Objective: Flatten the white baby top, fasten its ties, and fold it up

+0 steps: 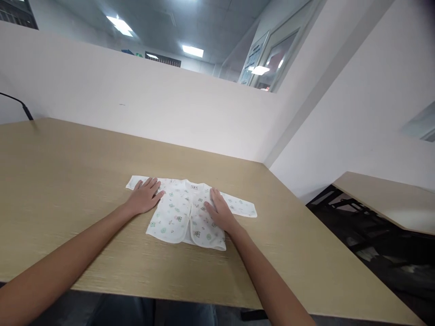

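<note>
The left hand (145, 195) lies flat, fingers spread, on the left sleeve of a small printed baby shirt (180, 217). The right hand (219, 210) presses flat on its right front. The shirt lies spread on the wooden bench (68, 181).

White printed baby shirt on a light wood-grain counter

The baby shirt (178, 215) is white, scattered with small green, grey and faint pinkish motifs, and carries a tiny white label with dark marks at the neckline. The counter (68, 181) is pale tan with fine, straight wood grain. The partition wall (152, 108) behind it is plain off-white, as is the right-hand wall (356, 117). A black cable (20, 105) crosses the far left corner. A second counter (387, 199) at right shows the same tan tone.
</note>
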`<state>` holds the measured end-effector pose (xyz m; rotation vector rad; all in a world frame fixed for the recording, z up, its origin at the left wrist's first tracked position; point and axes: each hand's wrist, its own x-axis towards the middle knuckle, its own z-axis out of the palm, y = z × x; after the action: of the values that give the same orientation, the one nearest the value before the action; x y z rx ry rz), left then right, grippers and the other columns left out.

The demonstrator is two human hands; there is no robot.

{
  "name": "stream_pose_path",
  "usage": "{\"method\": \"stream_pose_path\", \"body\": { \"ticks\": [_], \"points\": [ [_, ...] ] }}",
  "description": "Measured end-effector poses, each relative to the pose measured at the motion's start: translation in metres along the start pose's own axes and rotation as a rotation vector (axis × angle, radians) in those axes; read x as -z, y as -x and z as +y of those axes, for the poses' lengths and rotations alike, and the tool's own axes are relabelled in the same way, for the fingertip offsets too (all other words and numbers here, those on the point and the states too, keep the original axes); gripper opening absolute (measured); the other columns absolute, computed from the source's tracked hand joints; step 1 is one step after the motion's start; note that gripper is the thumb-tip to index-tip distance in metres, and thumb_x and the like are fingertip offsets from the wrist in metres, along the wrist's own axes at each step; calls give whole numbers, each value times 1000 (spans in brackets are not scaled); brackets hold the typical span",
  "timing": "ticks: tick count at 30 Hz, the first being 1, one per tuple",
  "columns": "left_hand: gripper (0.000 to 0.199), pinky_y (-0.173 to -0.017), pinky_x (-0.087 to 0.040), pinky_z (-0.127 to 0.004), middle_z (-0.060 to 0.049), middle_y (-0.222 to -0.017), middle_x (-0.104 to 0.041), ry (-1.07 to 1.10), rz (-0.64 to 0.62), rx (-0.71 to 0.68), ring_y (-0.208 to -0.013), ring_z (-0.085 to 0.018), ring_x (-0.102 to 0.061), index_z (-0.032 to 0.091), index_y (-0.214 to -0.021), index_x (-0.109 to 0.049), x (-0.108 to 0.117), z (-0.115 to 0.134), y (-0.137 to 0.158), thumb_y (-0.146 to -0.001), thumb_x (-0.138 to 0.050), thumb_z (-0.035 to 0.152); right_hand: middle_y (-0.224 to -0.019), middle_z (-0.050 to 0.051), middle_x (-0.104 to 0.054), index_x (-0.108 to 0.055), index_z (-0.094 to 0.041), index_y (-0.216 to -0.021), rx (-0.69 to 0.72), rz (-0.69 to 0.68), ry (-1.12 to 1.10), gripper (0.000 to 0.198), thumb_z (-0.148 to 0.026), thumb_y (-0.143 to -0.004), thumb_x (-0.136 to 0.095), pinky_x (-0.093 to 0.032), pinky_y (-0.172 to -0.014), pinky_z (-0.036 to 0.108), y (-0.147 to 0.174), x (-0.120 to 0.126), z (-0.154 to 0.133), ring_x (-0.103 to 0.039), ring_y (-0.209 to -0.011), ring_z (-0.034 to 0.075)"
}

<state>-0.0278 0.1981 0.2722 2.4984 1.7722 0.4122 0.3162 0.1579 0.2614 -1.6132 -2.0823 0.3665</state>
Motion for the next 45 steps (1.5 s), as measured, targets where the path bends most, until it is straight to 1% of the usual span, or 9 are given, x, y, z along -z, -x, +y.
{"method": "stream_pose_path", "body": {
  "ticks": [6,12,18,22,24,29,36,41,45],
  "points": [
    [42,-114,-41,-51,-12,-138,-63,145,212,-223,-131,-29,-54,20,-127,-64,10,26,13,-102,-40,44,-115,10,-73,-74,-21,-108,204,285,-182,31,-38,-99,-50,-48,-106,42,5,5,-30,-63,-115,25],
    [30,-93,-47,-40,-7,-98,-67,278,242,-337,-99,-24,-58,20,-91,-63,16,46,21,-103,-41,36,-86,6,-67,-66,-21,-76,204,270,-196,30,-35,-99,-51,-47,-89,36,8,7,-38,-59,-93,22],
    [47,-67,-34,-32,1,-53,-42,293,76,-447,-65,-17,-47,20,-56,-34,5,48,22,-101,-41,34,-55,0,-43,-32,-22,-56,265,238,-141,54,-48,-103,-41,-40,-71,33,9,8,-35,-44,-63,17],
    [48,-66,-31,-32,4,-48,-32,281,101,-491,-51,-12,-31,19,-55,-30,2,48,21,-100,-42,32,-51,-1,-43,-31,-22,-55,162,214,-158,58,-54,-102,-41,-36,-60,30,14,14,-38,-42,-54,14],
    [49,-62,-29,-31,4,-47,-34,297,126,-479,-49,-11,-31,19,-55,-33,3,49,23,-101,-42,34,-52,-1,-46,-45,-22,-60,158,170,-167,55,-53,-104,-36,-37,-60,29,18,17,-40,-45,-53,15],
    [49,-59,-29,-28,1,-55,-50,322,147,-461,-54,-13,-47,18,-63,-49,10,54,29,-105,-40,42,-53,-6,-47,-62,-23,-112,143,146,-158,36,-47,-104,-37,-38,-56,28,23,13,-45,-48,-49,17],
    [37,-61,-33,-28,-2,-76,-61,297,160,-478,-69,-14,-54,19,-80,-53,13,57,31,-106,-36,40,-65,3,-54,-46,-23,-62,357,140,-176,50,-48,-105,-39,-43,-68,33,15,9,-49,-54,-66,19],
    [46,-56,-27,-28,-3,-74,-56,278,147,-477,-62,-12,-45,18,-61,-45,7,58,32,-102,-41,39,-52,2,-44,-36,-24,-56,311,43,-165,59,-60,-103,-38,-39,-57,34,18,10,-43,-46,-53,18],
    [48,-53,-25,-29,-2,-70,-53,291,113,-470,-57,-11,-38,17,-57,-42,2,59,32,-99,-47,40,-48,1,-48,-52,-25,-60,228,-6,-101,61,-63,-103,-33,-39,-52,34,18,3,-31,-46,-45,18]
  ]
}}
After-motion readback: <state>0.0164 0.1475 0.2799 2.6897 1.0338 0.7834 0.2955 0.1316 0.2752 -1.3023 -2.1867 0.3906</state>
